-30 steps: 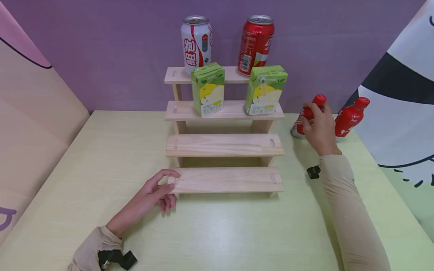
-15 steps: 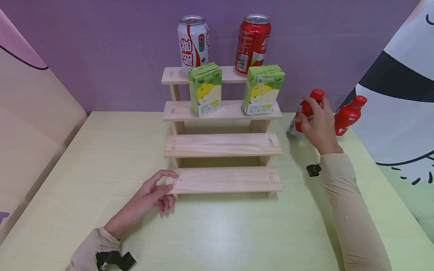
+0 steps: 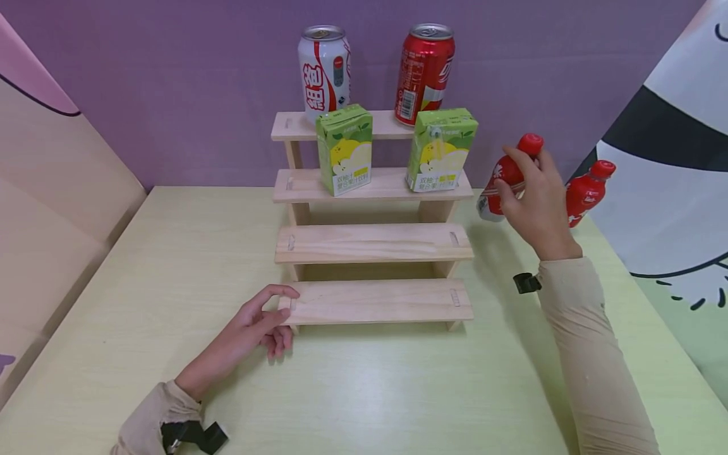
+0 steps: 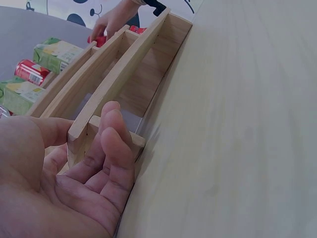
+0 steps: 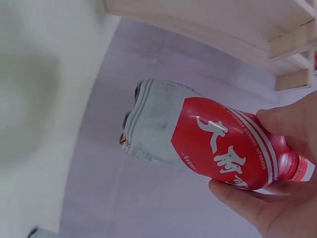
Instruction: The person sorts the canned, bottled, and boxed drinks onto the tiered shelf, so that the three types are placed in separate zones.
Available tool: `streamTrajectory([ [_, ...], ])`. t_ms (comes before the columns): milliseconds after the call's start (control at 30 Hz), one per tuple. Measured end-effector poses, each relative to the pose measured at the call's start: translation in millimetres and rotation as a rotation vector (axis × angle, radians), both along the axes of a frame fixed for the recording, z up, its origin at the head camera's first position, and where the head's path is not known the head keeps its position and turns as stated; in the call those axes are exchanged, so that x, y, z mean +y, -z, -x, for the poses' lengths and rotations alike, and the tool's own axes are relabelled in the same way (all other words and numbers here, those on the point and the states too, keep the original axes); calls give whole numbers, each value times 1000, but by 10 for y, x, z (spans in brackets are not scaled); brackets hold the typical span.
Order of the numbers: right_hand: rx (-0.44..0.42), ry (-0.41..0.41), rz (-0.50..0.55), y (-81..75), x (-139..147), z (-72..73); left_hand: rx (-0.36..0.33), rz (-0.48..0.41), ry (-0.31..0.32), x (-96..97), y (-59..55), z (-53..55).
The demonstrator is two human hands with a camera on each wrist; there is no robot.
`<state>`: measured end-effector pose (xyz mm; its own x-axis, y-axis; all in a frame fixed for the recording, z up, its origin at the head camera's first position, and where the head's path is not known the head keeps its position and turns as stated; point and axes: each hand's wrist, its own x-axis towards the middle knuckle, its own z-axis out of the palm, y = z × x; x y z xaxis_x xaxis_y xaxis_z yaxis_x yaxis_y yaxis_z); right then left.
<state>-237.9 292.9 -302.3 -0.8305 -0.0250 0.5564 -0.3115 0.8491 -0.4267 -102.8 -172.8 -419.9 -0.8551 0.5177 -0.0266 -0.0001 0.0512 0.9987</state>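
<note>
My right hand (image 3: 537,205) grips a red-labelled soda bottle (image 5: 223,144) with a red cap around its upper part. In the right wrist view the bottle's base hangs clear of the tabletop. A second red bottle (image 3: 587,193) stands just behind that hand at the right. My left hand (image 3: 250,332) pinches the left end of the lowest step of a wooden tiered rack (image 3: 375,302), with thumb and index finger at the board's edge. The left wrist view shows the other fingers (image 4: 118,146) loosely curled beside the rack's leg.
On the rack's top step stand a white can (image 3: 325,76) and a red can (image 3: 423,76). Two green juice cartons (image 3: 344,151) stand on the step below. The rack sits on a pale wooden table (image 3: 364,392) before a purple backdrop (image 3: 199,95).
My right hand has raised the bottle from the table and shifted it slightly left, away from the second bottle. The left hand keeps its hold on the rack.
</note>
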Motion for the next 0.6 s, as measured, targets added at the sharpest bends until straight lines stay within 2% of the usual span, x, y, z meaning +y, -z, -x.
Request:
streamTrajectory([
  [300,76,-6,-10,-178,-127,-147,3,6,-4,6,-2,-2],
  [600,155,-27,14,-412,-277,-416,1,8,-2,8,-6,0],
])
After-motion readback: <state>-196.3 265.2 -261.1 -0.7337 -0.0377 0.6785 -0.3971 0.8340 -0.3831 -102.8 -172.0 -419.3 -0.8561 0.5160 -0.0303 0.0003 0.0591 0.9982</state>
